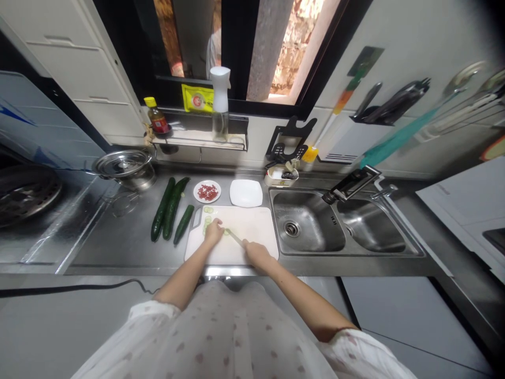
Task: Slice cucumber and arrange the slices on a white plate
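My right hand [257, 254] is closed round the handle of a kitchen knife [236, 239], whose blade points up and left over the white cutting board [252, 221]. A small green bit of cucumber [227, 231] lies at the knife tip. My left hand [214, 232] rests on the board left of the blade, fingers curled in; anything inside them is hidden. Pale cucumber slices [207, 222] lie against its left side, and a few more sit near the board's top left corner. Left of the board are a shorter cucumber [183, 225] and two long cucumbers [162, 210].
Behind the board stand a plate of chopped red pieces [207, 191] and a square white plate [246, 193]. A double sink [311, 223] adjoins on the right. A lidded steel pot [130, 168] is at the back left. Knives [394, 102] hang in a wall rack.
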Tool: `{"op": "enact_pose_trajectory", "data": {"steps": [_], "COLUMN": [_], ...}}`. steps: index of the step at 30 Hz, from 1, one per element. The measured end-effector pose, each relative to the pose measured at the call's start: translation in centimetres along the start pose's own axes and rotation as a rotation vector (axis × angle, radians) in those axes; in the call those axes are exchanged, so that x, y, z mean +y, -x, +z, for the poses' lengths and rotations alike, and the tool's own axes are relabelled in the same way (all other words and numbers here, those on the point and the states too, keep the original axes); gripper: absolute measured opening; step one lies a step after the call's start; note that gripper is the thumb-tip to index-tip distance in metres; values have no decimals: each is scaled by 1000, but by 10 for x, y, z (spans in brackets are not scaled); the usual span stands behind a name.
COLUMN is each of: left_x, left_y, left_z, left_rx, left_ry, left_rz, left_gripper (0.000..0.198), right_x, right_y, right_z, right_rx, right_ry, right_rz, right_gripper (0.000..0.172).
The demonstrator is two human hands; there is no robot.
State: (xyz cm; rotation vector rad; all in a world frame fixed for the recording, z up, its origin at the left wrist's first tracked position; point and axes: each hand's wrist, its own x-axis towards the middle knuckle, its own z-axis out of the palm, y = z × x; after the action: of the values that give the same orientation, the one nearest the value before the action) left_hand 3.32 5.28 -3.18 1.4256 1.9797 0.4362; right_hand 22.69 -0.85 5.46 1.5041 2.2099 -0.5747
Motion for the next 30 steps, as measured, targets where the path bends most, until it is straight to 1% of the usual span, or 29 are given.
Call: {"op": "enact_pose_trajectory", "data": {"steps": [7, 14, 20, 30], "left_x": [0, 0, 0, 0], "left_y": [0, 0, 0, 1], "left_z": [1, 0, 0, 0], "left_rx": [11, 2, -3, 5], "left_ry": [-6, -12, -1, -3], "left_rz": [6, 5, -2, 3], "left_gripper": [24, 24, 24, 25], "right_x": [0, 0, 2, 5], "right_y": [-5, -4, -5, -6], "right_z": [2, -10, -17, -11], "right_rx": [14, -1, 6, 19], "right_ry": [2, 41, 91, 99], "right_rz": [-7, -7, -39, -53], "right_gripper": [31, 31, 31, 32]}}
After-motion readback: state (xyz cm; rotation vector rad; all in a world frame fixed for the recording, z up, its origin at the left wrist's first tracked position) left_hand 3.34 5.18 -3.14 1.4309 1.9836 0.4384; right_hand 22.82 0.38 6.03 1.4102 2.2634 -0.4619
